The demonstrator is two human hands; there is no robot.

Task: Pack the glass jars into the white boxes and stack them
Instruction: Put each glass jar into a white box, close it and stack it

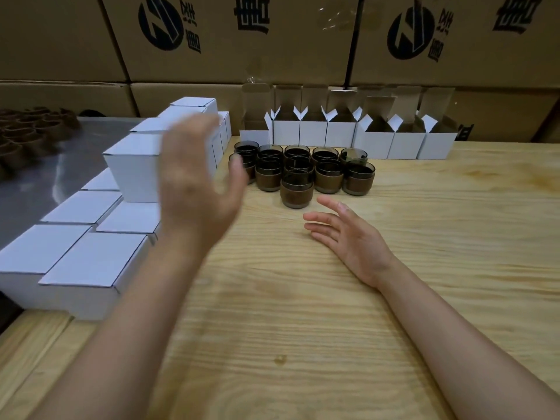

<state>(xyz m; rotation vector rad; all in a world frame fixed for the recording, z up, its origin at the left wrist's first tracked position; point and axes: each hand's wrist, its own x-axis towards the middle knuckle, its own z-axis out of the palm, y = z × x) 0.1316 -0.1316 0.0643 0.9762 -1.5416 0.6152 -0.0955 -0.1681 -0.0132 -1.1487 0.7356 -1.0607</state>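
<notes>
Several dark glass jars with brown bands (297,174) stand grouped on the wooden table (333,313), the nearest one (296,189) in front. Behind them runs a row of open white boxes (375,137) with their flaps up. Closed white boxes (91,268) are stacked in steps along the left, the closest upper one (133,168) beside my left hand. My left hand (197,183) is raised and blurred, fingers relaxed, holding nothing, right of that stack. My right hand (348,234) hovers low over the table just in front of the nearest jar, fingers straight, empty.
Large printed cardboard cartons (236,37) form a wall behind the table. At the far left a grey metal surface (45,171) carries a heap of brown sleeves (27,128). Bare wood lies between my forearms.
</notes>
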